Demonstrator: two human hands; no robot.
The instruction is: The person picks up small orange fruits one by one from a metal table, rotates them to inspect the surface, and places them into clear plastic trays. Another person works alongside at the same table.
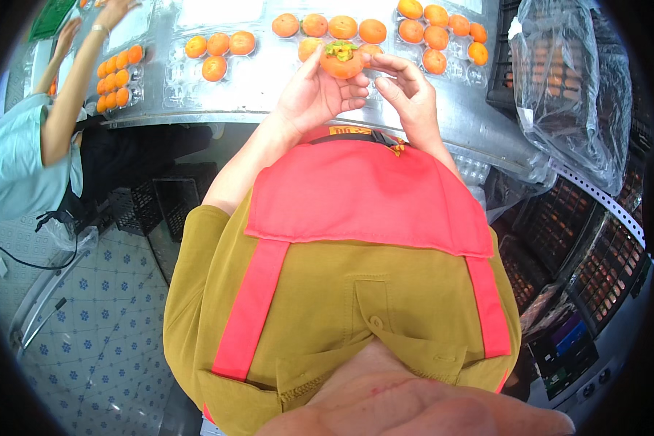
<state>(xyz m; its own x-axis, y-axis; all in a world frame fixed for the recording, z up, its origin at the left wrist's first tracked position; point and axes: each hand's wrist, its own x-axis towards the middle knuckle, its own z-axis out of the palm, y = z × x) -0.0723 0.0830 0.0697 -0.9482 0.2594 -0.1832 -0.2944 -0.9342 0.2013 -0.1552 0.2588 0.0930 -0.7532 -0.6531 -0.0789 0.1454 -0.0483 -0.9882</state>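
My left hand [321, 92] holds a persimmon [342, 64] above the front part of the metal table, its green calyx facing up. Curled on the fruit's other side, my right hand [409, 92] has its fingertips close to it; whether they touch it, I cannot tell. Behind both hands, a clear plastic tray of orange persimmons [342, 27] lies partly hidden. A partly filled clear tray [188, 82] is to the left, with several persimmons [214, 68] in it. On the right, more persimmons [436, 38] sit in another clear tray [466, 76].
A co-worker in a light green top [22, 158] reaches over the table [250, 117] at the left, near a tray of persimmons [110, 83]. Clear plastic film [572, 82] covers black crates at the right. More fruit-filled crates [605, 272] stand lower right. Black crates [177, 201] are below the table.
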